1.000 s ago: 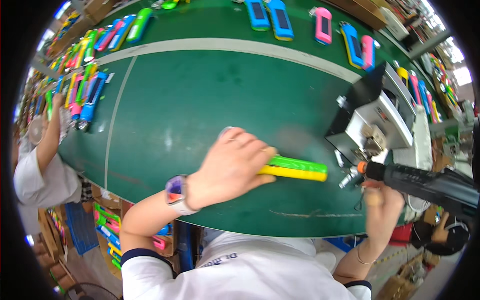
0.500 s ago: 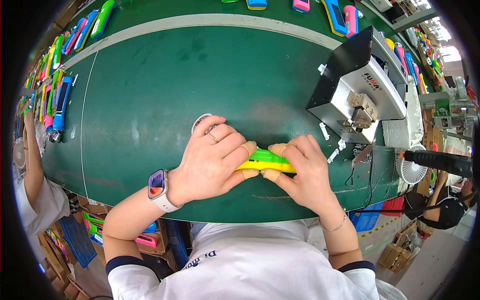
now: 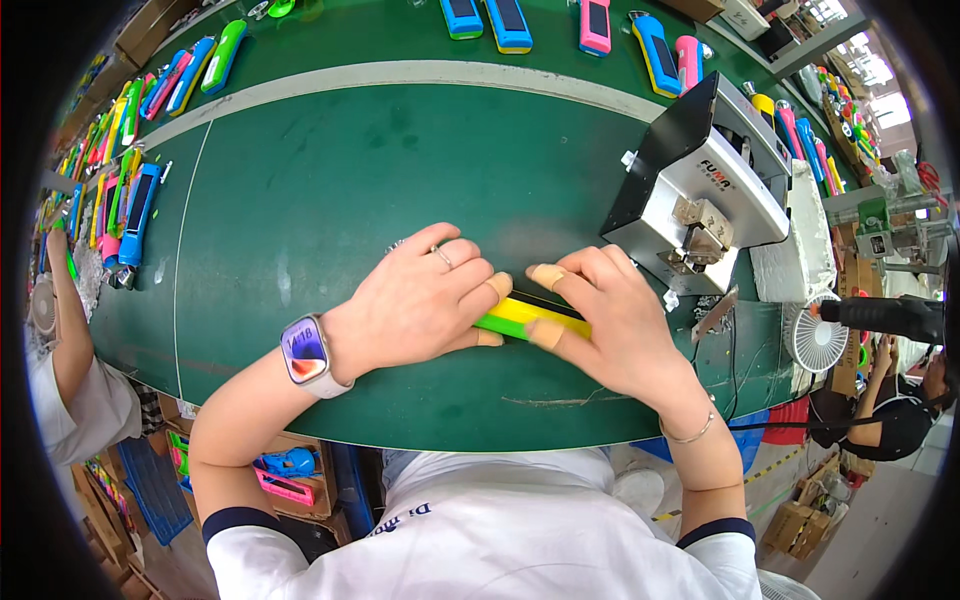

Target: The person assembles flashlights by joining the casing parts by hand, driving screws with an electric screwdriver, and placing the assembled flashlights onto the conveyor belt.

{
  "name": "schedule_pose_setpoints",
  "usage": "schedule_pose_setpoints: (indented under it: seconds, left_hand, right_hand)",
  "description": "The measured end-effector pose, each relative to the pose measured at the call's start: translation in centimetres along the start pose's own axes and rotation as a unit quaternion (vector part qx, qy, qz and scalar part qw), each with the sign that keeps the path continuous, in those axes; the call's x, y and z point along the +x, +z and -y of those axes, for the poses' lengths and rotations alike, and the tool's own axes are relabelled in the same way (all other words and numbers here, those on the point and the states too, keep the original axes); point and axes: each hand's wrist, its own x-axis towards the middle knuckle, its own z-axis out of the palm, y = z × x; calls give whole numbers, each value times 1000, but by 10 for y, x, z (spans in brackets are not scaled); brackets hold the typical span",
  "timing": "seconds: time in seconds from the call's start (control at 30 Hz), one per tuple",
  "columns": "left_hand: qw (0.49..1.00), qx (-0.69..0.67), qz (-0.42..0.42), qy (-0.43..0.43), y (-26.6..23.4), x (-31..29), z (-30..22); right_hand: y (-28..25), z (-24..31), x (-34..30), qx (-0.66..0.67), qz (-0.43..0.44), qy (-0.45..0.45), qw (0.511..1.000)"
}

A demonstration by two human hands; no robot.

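Observation:
A long yellow-and-green plastic handheld device point(image 3: 538, 311) lies low over the bench between my hands, its yellow side with a dark strip turned upward and its green side toward me. My left hand point(image 3: 425, 295) is closed round its left end, with fingertips over the top and the thumb at the near edge. My right hand point(image 3: 610, 315) holds the right part, its thumb against the green side. The right index finger is raised off the far edge. Tan covers wrap several of my fingertips. Both ends of the device are hidden by my hands.
A black-and-silver machine point(image 3: 715, 190) stands at the right, with small white plastic pieces point(image 3: 671, 299) beside it. Similar coloured devices point(image 3: 655, 55) lie along the back strip and at the left point(image 3: 140, 215). A white fan point(image 3: 818, 330) stands far right. Another person's arm point(image 3: 68, 320) is at far left.
The device has been turned over, from green on top to yellow with a dark strip on top. My right index finger has lifted off it. The view has shifted slightly.

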Motion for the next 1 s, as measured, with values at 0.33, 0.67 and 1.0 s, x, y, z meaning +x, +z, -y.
schedule_pose_setpoints:
  seconds: [0.33, 0.67, 1.0]
  left_hand:
    - [995, -84, 35, 40, 1, 12, 17]
    - [993, -35, 100, 45, -15, 7, 35]
    - [881, 225, -171, -380, -10, 41, 287]
  right_hand:
    - [9, 1, 3, -142, 20, -183, 973]
    - [12, 5, -50, -38, -83, -21, 996]
    - [36, 6, -117, -23, -134, 119, 984]
